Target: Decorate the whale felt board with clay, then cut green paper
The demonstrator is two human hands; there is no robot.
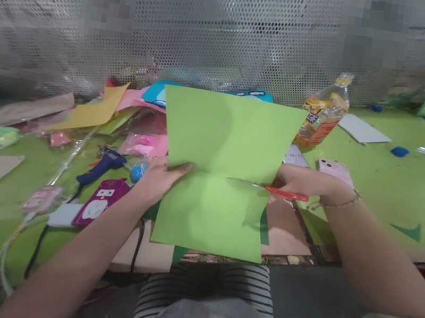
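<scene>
A large sheet of light green paper (214, 213) is held up before me, with a faint crease across its middle. My left hand (161, 178) grips its left edge, thumb on the front and fingers behind. At the right edge, my right hand (299, 182) is closed on red-handled scissors (285, 193). One slim metal blade lies along the crease, pointing left across the front of the sheet. The other blade does not show. Most of my right fingers are hidden around the handles and the paper's edge.
Left of the paper are a blue glue gun (100, 167), a purple box (103, 201), cables and coloured sheets. A drink bottle (323, 112), a pink phone (335, 171) and a white card (363, 129) are on the right. Perforated metal (232, 33) rises behind the table.
</scene>
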